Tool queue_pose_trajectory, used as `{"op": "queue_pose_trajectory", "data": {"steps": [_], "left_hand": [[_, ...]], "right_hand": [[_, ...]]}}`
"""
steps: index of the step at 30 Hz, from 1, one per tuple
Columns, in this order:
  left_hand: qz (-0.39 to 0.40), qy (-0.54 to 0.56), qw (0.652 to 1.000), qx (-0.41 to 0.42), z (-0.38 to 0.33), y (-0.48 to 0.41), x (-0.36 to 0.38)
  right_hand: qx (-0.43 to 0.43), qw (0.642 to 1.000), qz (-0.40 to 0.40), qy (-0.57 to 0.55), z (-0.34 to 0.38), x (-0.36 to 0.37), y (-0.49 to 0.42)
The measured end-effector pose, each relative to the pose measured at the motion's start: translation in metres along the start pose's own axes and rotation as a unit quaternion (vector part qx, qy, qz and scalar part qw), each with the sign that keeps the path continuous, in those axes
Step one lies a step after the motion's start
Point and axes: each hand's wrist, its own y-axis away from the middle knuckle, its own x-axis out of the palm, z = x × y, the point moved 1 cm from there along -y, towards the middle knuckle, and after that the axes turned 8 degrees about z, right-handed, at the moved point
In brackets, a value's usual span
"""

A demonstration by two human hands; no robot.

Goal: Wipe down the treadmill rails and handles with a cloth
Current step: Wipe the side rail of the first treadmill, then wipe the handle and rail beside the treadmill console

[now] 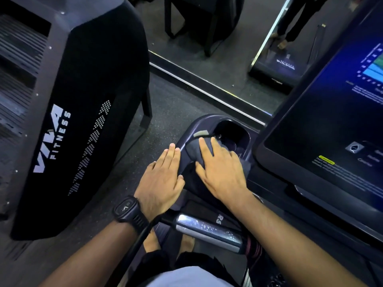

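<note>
Cloth (191, 151) flat on the treadmill tray

The dark grey cloth lies on the cup-holder tray (199, 121), just left of the lit screen (331, 121). The right hand (219, 172) presses it down, fingers spread and nearly straight. The left hand (160, 179) rests at the tray's outer edge, fingers straight and together, holding nothing. A chrome handle (209, 230) sits below.

Dim gym: dark speckled floor (176, 100), a wall mirror (228, 44), a black VIVA FITNESS machine (87, 96) at left.
</note>
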Motion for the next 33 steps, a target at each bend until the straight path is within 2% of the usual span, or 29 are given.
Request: {"op": "queue_pose_trajectory", "data": {"steps": [2,4,8,10,13,16,25,27,29,31,33], "left_hand": [[-0.004,-0.016,1.0,0.005,-0.002,-0.004,-0.001],[-0.006,-0.027,1.0,0.009,-0.004,-0.007,-0.001],[0.0,-0.031,0.999,0.015,-0.004,-0.01,0.001],[-0.001,-0.029,0.999,0.017,-0.005,-0.01,0.0],[0.002,-0.027,0.999,0.02,-0.006,-0.008,-0.001],[-0.004,-0.033,0.999,0.021,-0.006,-0.005,-0.002],[0.003,-0.026,0.999,0.02,-0.007,-0.005,-0.004],[0.003,-0.028,0.999,0.02,-0.007,-0.007,-0.005],[0.005,-0.031,0.999,0.02,-0.007,-0.01,-0.006],[0.006,-0.035,0.999,0.024,-0.008,-0.013,-0.006],[0.006,-0.034,0.999,0.027,-0.009,-0.015,-0.007]], "right_hand": [[0.052,0.998,0.017,-0.02,0.009,-0.008,-0.022],[0.064,0.997,0.029,-0.018,0.012,-0.011,-0.029],[-0.006,1.0,0.027,-0.002,-0.002,-0.006,0.005],[-0.011,0.999,0.04,0.034,-0.009,-0.008,0.017],[0.032,0.99,0.102,0.095,-0.006,-0.016,0.018],[0.074,0.983,0.129,0.11,-0.001,-0.024,0.015],[0.142,0.987,0.068,0.04,0.017,-0.008,0.009],[0.164,0.984,0.065,-0.006,0.015,-0.013,-0.001],[0.214,0.97,0.048,-0.108,0.006,-0.022,-0.025],[0.276,0.928,0.037,-0.247,-0.007,-0.033,-0.049],[0.333,0.886,0.039,-0.322,-0.014,-0.037,-0.066]]}}
